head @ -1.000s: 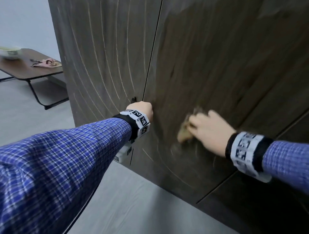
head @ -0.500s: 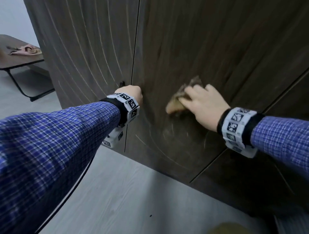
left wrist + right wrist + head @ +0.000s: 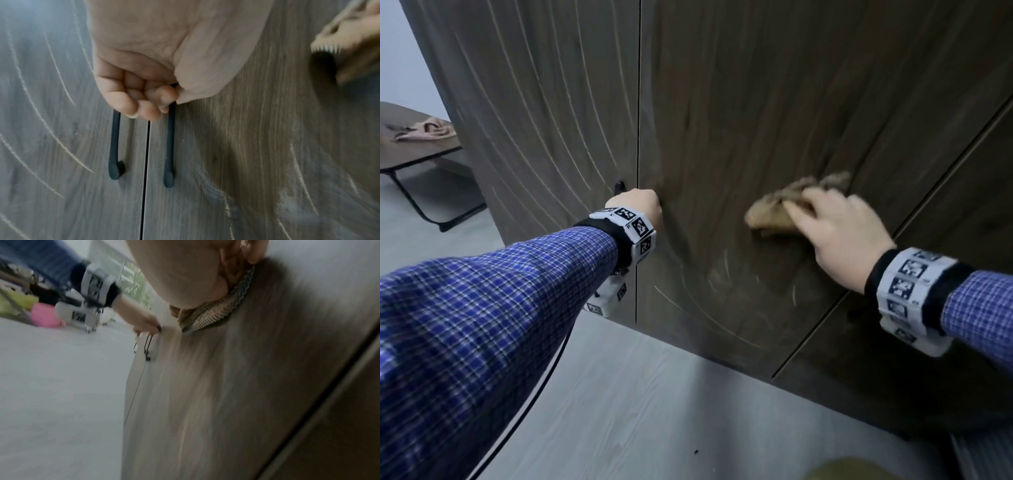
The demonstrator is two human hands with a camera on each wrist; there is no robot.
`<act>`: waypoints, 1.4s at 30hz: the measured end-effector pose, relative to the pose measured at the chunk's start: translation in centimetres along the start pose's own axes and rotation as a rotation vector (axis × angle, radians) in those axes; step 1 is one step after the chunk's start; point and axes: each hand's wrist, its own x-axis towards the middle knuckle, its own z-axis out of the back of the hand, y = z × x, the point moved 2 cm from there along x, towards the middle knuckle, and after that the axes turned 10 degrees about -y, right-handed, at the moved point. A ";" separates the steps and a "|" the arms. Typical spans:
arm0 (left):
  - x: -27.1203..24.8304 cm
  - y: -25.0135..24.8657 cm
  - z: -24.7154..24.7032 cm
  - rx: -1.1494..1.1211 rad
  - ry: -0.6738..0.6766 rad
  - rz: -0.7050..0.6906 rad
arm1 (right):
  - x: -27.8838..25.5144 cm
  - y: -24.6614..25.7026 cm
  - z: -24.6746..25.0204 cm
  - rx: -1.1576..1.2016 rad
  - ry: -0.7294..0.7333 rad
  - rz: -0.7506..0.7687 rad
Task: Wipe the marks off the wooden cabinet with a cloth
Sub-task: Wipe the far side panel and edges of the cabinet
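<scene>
The dark wooden cabinet (image 3: 756,85) fills the view. Pale curved marks (image 3: 534,120) cross its left door, and a few shorter marks (image 3: 722,270) remain low on the right door. My right hand (image 3: 835,226) holds a bunched tan cloth (image 3: 770,212) against the right door, just above those short marks. The cloth (image 3: 205,316) is blurred in the right wrist view. My left hand (image 3: 640,205) is at the seam between the doors. Its fingers (image 3: 144,100) curl round the black door handles (image 3: 169,146).
A low dark table (image 3: 417,150) with a pink rag (image 3: 424,128) stands far left. Grey floor (image 3: 637,394) lies under the cabinet. A black cable (image 3: 544,377) hangs from my left wrist. A pink tub (image 3: 44,316) sits across the room.
My right hand has slid the cloth to the right and slightly up along the right door. The left hand has stayed on the handles. My head view has shifted.
</scene>
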 end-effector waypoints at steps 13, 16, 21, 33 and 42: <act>-0.2 -0.3 -0.1 -0.004 0.003 -0.007 | -0.2 0.5 1.2 0.113 0.145 -0.180; -0.2 -0.1 -0.1 -0.011 -0.004 -0.004 | -0.4 0.2 0.9 0.100 0.163 -0.147; 0.1 -0.2 -0.5 -0.008 0.010 0.000 | -7.0 5.7 -7.4 0.002 0.469 0.249; 0.2 -0.2 -0.8 0.023 -0.007 -0.011 | 5.3 8.7 -5.1 0.051 -0.018 0.167; 0.5 -0.1 -1.1 -0.026 -0.014 -0.017 | -10.3 14.6 -14.2 -0.224 0.939 0.733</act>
